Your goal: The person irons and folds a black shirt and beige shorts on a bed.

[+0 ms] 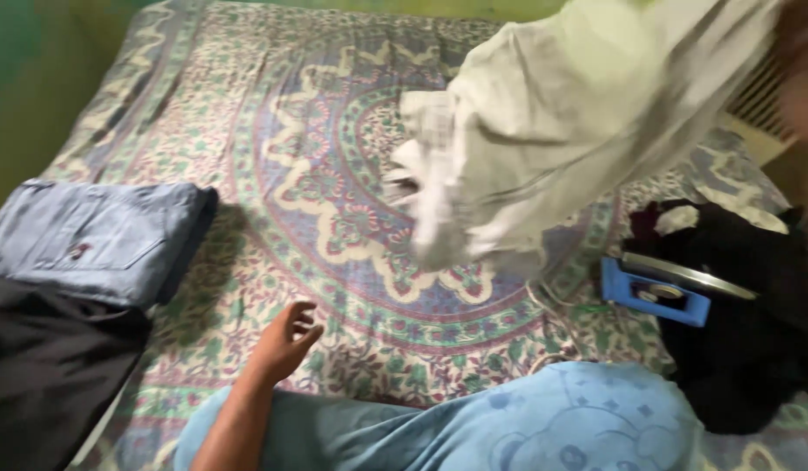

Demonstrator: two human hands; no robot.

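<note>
— Nearest to me, what am I seeing?

— Blue printed pyjama fabric over my knee (543, 423) is filling the near edge, and just left of it my left hand (286, 336) is hovering low over the patterned bedsheet (334, 157), fingers loosely curled and half spread, gripping nothing.

— And the other hand?

— My right hand (805, 78) is showing only as a blur at the far right edge. I cannot tell how the fingers are set, though the pale cream garment (552, 122) is hanging from up there, so I am judging that it is carrying it.

— Where is that garment hanging?

— It is dangling in the air above the middle of the bed, right of centre, its lower folds trailing down toward the sheet.

— How is it likely to handle?

— Light and limp, I am guessing: soft cloth that is sagging wherever it is unsupported. A seam or hem edge is looking like the best place to pinch it.

— Anything else about?

— Folded blue jeans (98, 240) are lying at the left, with a dark garment (46, 375) nearer me. A blue-based clothes iron (661, 292) is resting on black cloth (744, 349) at the right.
</note>
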